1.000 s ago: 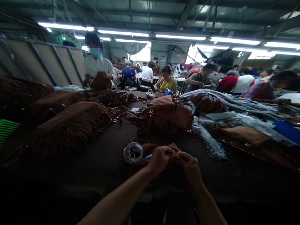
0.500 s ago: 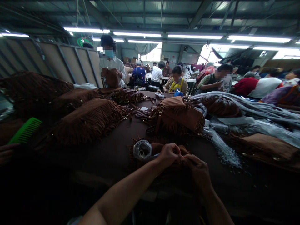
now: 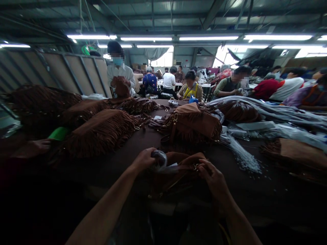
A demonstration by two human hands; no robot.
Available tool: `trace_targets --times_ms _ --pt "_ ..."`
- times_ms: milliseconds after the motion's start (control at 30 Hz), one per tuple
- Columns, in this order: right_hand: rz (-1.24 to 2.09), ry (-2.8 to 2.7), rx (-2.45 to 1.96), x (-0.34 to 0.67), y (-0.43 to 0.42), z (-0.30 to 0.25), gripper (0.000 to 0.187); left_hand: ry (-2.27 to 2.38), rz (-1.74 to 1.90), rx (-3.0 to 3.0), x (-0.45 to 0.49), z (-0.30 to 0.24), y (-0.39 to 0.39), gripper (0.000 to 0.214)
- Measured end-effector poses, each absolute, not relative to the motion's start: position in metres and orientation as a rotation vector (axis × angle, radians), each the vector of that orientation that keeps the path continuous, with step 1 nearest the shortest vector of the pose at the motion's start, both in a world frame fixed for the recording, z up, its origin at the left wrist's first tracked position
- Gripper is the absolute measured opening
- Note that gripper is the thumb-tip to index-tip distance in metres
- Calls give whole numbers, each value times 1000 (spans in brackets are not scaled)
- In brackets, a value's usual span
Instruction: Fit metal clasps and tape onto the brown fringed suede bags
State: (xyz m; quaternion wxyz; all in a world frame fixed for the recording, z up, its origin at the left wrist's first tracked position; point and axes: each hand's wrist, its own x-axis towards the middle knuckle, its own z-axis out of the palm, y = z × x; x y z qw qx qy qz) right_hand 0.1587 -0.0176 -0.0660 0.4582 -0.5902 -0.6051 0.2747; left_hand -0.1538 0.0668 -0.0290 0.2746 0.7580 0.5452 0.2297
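A brown suede bag [image 3: 171, 180] sits at the near edge of the table, its mouth spread between my hands, with something pale inside. My left hand [image 3: 144, 160] is closed around a coiled bundle in clear plastic [image 3: 161, 158] at the bag's left side. On the right, my right hand [image 3: 211, 173] pinches the bag's edge beside a small metal clasp [image 3: 195, 166]. The underside of the bag is lost in shadow.
Fringed brown bags [image 3: 102, 131] are piled at left, and another bag stack [image 3: 195, 124] lies ahead. At far left a co-worker's hand [image 3: 38, 148] holds a green comb [image 3: 59, 133]. White plastic ties [image 3: 242, 154] and plastic wrapping lie at right. Several people work beyond.
My left hand has moved left, away from my right hand, and taken hold of the plastic-wrapped coil. The bag's mouth is wider. The co-worker's green comb has moved right.
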Motion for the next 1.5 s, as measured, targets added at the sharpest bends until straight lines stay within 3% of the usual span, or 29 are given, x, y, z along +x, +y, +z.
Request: trace_targets --times_ms 267,433,600,767,933,1033,1133,1267,1367,1500 --pt "357 -1525 -1400 152 -39 -74 50 1776 942 2476 -106 39 -10 15" --pt "331 -1776 -1335 144 -27 -69 61 2012 881 2571 -95 52 10 21" --pt "49 -1889 -1714 117 -8 -57 80 2162 863 2534 -98 69 55 16" --pt "-106 -1654 -2017 86 31 -57 71 2139 861 2490 -90 75 40 19" --pt "-14 -1575 -1994 93 47 -38 55 2038 835 2258 -82 63 26 24" --pt "-62 -1587 -1808 109 6 -30 56 1916 737 2032 -89 45 25 24" --pt "171 -1496 -1660 113 -49 -40 36 1765 767 1884 -93 18 14 22" --pt "850 -1385 -1309 93 -84 -65 58 1541 851 1797 -71 -21 -22 16" --pt "915 -1187 -1304 83 -79 -73 69 1434 887 1712 -56 -36 -47 23" --pt "918 -1255 -1402 106 -67 -67 58 1148 600 1843 -75 -26 -44 34"
